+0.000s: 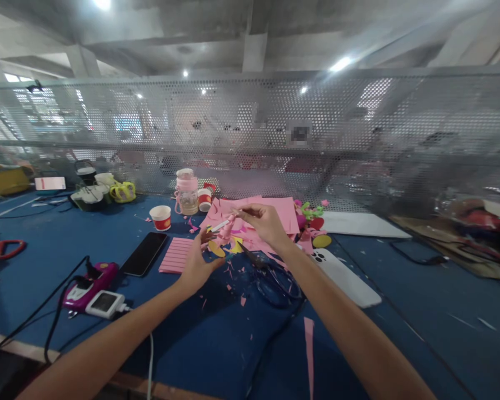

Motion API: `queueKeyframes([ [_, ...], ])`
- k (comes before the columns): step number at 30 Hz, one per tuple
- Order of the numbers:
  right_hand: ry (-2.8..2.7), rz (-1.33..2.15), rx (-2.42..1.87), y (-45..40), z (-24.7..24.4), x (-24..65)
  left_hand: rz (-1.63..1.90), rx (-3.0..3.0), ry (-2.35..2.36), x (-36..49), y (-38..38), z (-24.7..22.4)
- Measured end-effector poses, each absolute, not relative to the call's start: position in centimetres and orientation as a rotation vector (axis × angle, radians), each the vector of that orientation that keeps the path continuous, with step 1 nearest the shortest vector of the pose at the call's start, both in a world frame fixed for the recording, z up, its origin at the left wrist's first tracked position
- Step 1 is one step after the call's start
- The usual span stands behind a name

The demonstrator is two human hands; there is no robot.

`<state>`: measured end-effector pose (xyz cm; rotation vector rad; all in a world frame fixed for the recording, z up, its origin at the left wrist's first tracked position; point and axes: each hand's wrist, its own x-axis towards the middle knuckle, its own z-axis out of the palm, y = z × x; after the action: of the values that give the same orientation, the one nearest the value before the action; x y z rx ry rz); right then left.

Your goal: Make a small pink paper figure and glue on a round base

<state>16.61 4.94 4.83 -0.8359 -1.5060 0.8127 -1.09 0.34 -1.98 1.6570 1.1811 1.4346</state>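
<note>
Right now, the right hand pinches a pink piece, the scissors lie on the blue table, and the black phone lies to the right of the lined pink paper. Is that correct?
Not quite: the head view shows the black phone to the left of the lined pink paper. The right hand does pinch a pink piece, and the scissors lie on the blue table.

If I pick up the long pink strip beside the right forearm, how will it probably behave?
The long pink strip looks paper-thin, so it would probably droop when lifted. Being narrow and seemingly loose on the blue table, it is likely light and might slide easily.
</note>
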Motion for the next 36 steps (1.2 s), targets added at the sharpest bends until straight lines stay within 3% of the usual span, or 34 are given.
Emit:
queueKeyframes([
  [15,-1.766,0.809,-0.896,4.3,5.9,17.8,1.126,1.458,0.829,-0.7,-0.1,-1.9],
  [25,-1.769,0.361,-0.945,4.8,6.4,19.7,1.086,1.441,0.832,-0.9,0.0,-1.6],
  [36,-1.550,0.777,-0.831,5.3,4.9,17.5,1.167,1.144,0.686,-0.1,0.4,-2.2],
])
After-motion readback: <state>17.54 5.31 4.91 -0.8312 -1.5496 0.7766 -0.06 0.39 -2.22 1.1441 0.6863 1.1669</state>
